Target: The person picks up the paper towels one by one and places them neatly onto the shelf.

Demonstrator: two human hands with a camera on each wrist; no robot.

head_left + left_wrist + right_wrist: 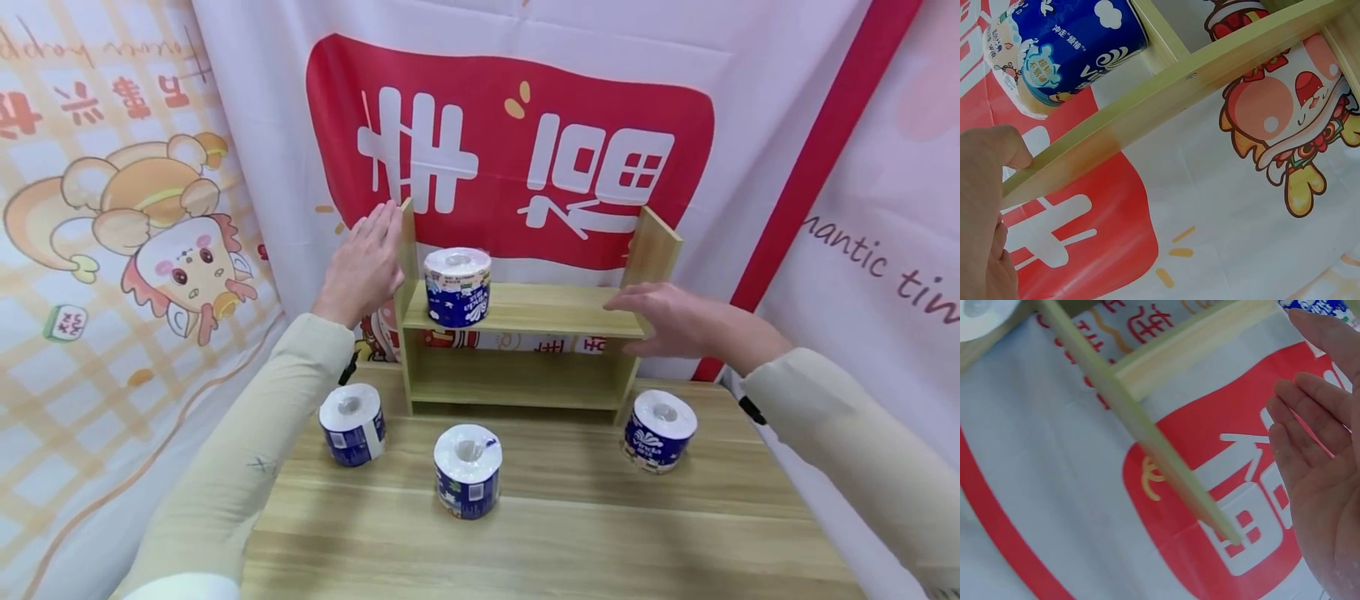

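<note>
A small two-tier wooden shelf (525, 312) stands at the back of the table. My left hand (365, 262) grips the upper end of its left side panel (1104, 128), with the thumb on one face and the fingers on the other. One wrapped toilet roll (458, 287) stands upright at the left end of the upper board, beside that panel. Near the right side panel (654, 246), my right hand (678, 321) is held with its fingers extended and nothing between them. In the right wrist view, the palm (1329, 506) shows beside the panel, apart from it.
Three more wrapped toilet rolls stand upright on the wooden table (555, 542): one at left (352, 425), one at front centre (468, 471) and one at right (660, 431). A printed cloth (510, 150) hangs close behind the shelf, with more cloth on both sides.
</note>
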